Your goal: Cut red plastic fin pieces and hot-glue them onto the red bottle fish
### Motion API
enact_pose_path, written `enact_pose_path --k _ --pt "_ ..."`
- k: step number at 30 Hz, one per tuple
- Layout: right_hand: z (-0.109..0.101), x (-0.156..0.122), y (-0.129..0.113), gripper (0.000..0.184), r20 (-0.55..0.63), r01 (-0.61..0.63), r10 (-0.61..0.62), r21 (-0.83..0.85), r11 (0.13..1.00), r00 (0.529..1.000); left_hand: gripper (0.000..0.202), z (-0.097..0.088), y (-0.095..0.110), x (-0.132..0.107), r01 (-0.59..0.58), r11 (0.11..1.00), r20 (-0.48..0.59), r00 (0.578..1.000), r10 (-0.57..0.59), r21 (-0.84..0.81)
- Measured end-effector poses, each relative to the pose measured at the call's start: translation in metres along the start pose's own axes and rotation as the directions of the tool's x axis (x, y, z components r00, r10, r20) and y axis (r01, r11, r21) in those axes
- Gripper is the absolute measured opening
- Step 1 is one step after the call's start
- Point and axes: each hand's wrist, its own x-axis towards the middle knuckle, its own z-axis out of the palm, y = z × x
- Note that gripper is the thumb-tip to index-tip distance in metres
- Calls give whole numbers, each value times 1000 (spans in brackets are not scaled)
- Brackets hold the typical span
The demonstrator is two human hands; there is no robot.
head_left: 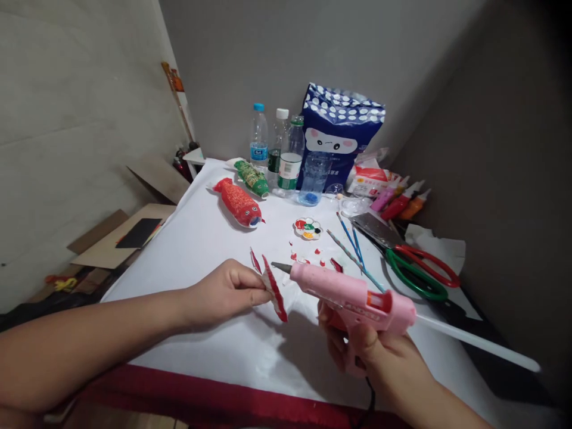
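Note:
My left hand (227,292) pinches a small red-and-white painted cut-out piece (273,287) just above the white table sheet (210,238). My right hand (370,351) grips a pink hot glue gun (353,295). A white glue stick pokes out of the gun's back to the right. The metal nozzle points left and sits right beside the top of the cut-out piece. Several small red-painted scraps (317,257) lie on the sheet just beyond the gun.
A red painted bottle fish (238,202) and a green one (252,177) lie farther back. Behind them stand water bottles (290,156) and a blue dotted bag (335,134). A paint palette (308,228), brushes (353,247), scissors (409,256) and paint tubes (400,202) lie right.

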Motion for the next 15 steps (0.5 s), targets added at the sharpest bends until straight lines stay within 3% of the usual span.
enact_pose_path --k 7,15 --pt "2 -4 -6 50 -67 1 -9 -118 993 998 21 1 0 -2 -23 1000 -18 1000 23 13" --pt "7 -9 13 34 -127 155 -193 -260 953 973 19 4 -1 -2 -54 998 -81 995 52 -25"
